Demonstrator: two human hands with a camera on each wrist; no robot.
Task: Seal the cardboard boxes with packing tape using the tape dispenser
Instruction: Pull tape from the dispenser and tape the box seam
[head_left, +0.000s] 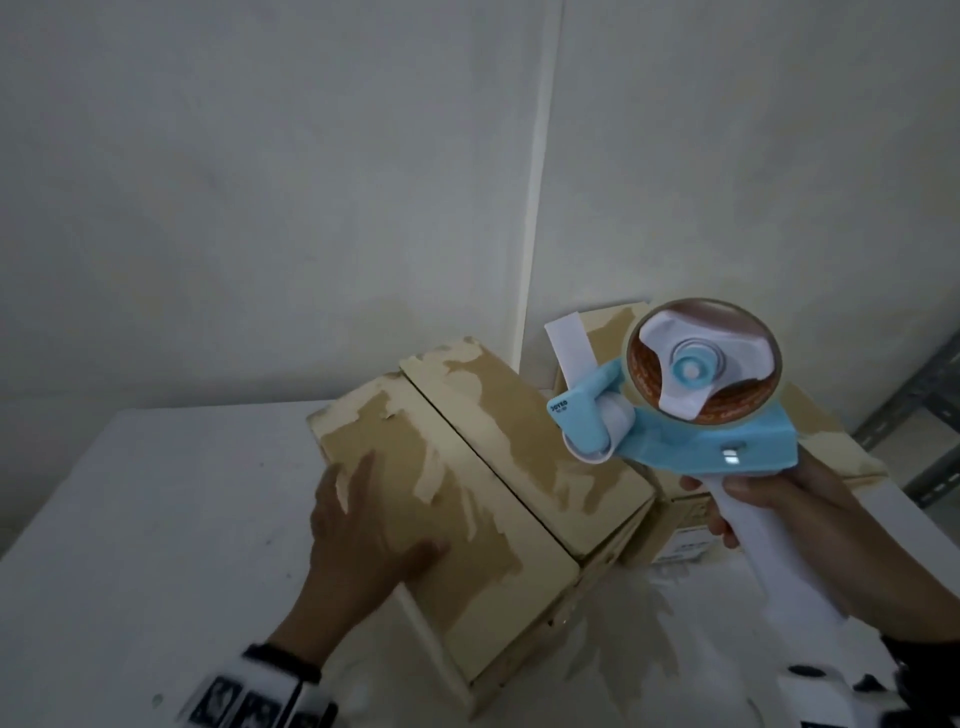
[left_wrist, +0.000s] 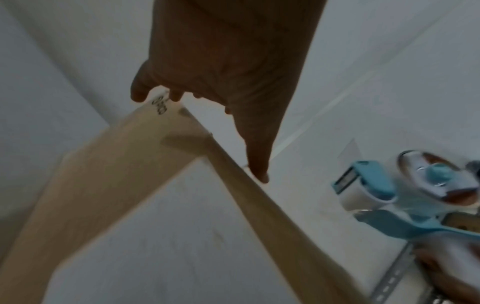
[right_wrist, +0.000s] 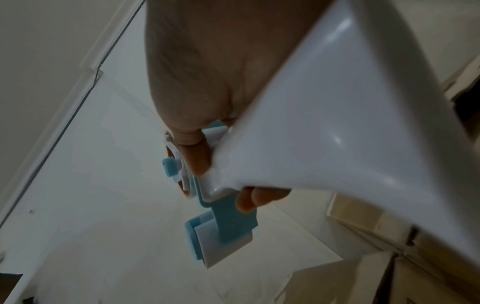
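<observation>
On box (head_left: 467, 499), left hand (head_left: 363, 525) flat (head view only).

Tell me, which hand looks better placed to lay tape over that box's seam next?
The right hand: it grips the tape dispenser, raised beside the box. The left hand lies flat on a flap.

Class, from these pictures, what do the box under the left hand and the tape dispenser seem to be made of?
Box: cardboard, matte tan, its surface torn into paler patches. Tape dispenser: likely moulded plastic, glossy blue body and white handle showing highlights.
</observation>
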